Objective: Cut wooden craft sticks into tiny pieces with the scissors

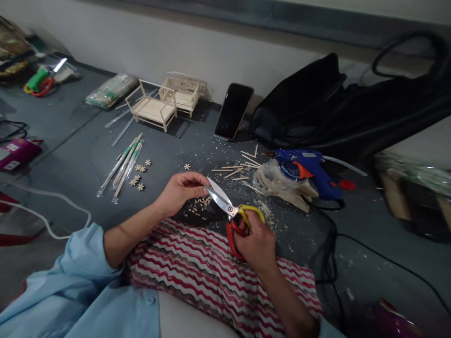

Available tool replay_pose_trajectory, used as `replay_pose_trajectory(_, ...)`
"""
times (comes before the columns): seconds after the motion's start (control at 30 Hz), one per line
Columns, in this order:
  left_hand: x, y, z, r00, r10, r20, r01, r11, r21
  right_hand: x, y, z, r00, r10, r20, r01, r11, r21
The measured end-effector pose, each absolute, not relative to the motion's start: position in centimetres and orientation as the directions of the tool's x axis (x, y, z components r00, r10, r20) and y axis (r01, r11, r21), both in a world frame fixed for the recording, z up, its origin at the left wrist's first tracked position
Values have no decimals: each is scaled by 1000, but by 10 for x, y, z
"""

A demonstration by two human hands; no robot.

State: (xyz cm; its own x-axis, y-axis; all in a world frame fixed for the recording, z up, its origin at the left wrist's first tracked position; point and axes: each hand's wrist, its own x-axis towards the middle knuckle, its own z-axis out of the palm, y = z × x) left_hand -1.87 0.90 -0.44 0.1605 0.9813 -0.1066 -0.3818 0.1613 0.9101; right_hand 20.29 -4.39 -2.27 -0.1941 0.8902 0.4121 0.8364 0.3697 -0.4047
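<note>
My right hand (257,239) is wrapped round the red and yellow handles of a pair of scissors (221,199), whose blades point up and left, slightly apart. At the blade tips my left hand (183,190) is pinched, thumb against fingers; whatever it holds is too small to make out. Small cut wood bits (200,206) lie on the table just below the blades. Thin wooden sticks (234,170) are scattered beyond the scissors. Several small flower-shaped wooden pieces (140,169) lie to the left of my left hand.
Two miniature wooden furniture frames (155,112) stand near the wall, beside a leaning phone (233,112). A blue glue gun (306,164) rests at right, its black cable (334,225) trailing. Wrapped stick bundles (125,164) lie left. A striped cloth (211,277) covers the near edge.
</note>
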Motion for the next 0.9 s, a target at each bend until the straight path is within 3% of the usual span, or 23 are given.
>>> replay_pose_trajectory(0.7, -15, 4, 7, 130, 991, -26, -319, 67, 945, 202, -44, -21, -240, 911, 335, 888, 346, -304)
replay_pose_trajectory(0.9, -17, 3, 9, 132, 990, -54, -237, 84, 968, 203, -44, -22, -239, 898, 370, 905, 345, -251)
